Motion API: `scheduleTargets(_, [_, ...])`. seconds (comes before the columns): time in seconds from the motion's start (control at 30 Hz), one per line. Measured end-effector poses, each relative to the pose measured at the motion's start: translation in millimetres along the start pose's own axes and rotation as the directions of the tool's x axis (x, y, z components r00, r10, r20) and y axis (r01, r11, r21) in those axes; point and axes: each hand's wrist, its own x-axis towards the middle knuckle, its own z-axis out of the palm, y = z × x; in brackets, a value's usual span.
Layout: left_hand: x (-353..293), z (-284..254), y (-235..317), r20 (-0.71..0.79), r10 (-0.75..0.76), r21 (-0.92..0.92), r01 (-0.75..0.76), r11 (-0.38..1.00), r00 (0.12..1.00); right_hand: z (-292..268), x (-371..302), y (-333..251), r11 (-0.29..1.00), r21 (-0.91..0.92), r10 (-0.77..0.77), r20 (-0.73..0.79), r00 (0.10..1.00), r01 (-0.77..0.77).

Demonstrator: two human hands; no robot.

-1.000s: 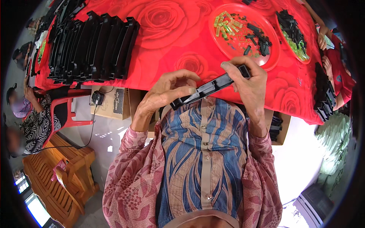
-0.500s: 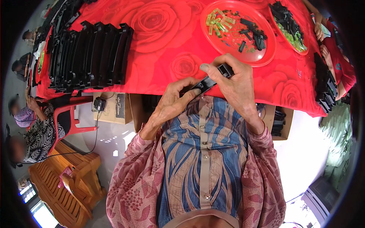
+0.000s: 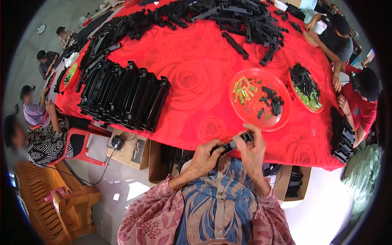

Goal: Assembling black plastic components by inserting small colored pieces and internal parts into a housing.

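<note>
Between my two hands, at the table's near edge, is a long black plastic part [image 3: 231, 146] with a channel along it, tilted up to the right. My left hand [image 3: 205, 160] is closed round its lower left end. My right hand [image 3: 252, 153] grips the upper right end with fingers and thumb. Just beyond the hands lies a red plate [image 3: 267, 123] that carries small yellow-clear pieces [image 3: 243, 90] and small black pieces [image 3: 277, 107]. Left of my hands stands a tight row of long black parts [image 3: 122, 96].
A heap of black parts [image 3: 241, 18] covers the table's far side. Another red plate [image 3: 321, 107] with black and green pieces lies at right, near people seated there. Cardboard boxes [image 3: 140, 153] sit under the table's edge. A red chair [image 3: 87, 147] and wooden bench [image 3: 53, 204] are at left.
The view has tilted up, so the far heap and more people now show. My hands still hold the black part; my right thumb and fingers have shifted on its upper end.
</note>
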Motion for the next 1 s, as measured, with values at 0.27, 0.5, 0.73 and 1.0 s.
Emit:
scheduleTargets(0.27, [0,9,-6,-0.131,0.035,0.054,-0.028,0.998,0.991,7,-15,14,0.992,0.122,0.034,-0.03,0.999,-0.031])
scheduleTargets(0.5, [-3,6,-1,-0.14,0.103,0.049,-0.097,0.994,0.985,10,-18,-3,0.995,-0.001,-0.095,-0.011,0.995,0.095])
scheduleTargets(0.73, [-4,9,-1,-0.158,0.141,0.046,-0.136,0.99,0.977,12,-18,2,0.999,0.045,-0.014,-0.04,0.999,0.016])
scheduleTargets(1.0, [-6,11,-4,-0.213,0.168,0.147,-0.138,0.979,0.963,8,-19,11,0.999,0.015,0.052,-0.033,0.998,-0.052])
